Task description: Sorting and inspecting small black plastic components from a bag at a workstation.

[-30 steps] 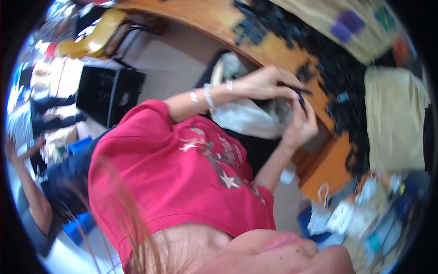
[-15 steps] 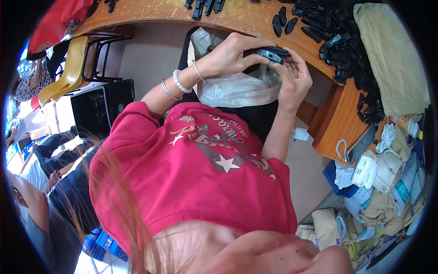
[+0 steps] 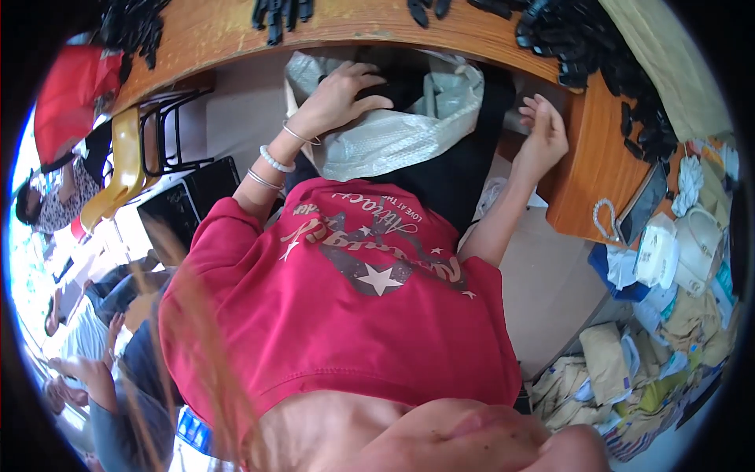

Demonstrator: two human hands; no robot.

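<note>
A whitish woven plastic sack sits open on my lap, its mouth wide and its inside mostly dark. Over the left side of that mouth is my left hand, open, with thumb and fingers apart and nothing visible in it. My right hand is raised to the right of the sack, beside the desk's side panel. Its fingers are loosely bent and apart, and it looks bare. Small black plastic parts lie heaped on the desk beyond the sack. What lies inside the sack I cannot make out.
More black parts lie along the desk. At the right are a phone, a beaded bracelet, a white handbag and piled packages. A yellow chair and other people are at the left.
Both hands held a black plastic part above the sack; neither shows it now. My hands have moved apart, the left over the sack's mouth and the right outward. The whole view has shifted.
</note>
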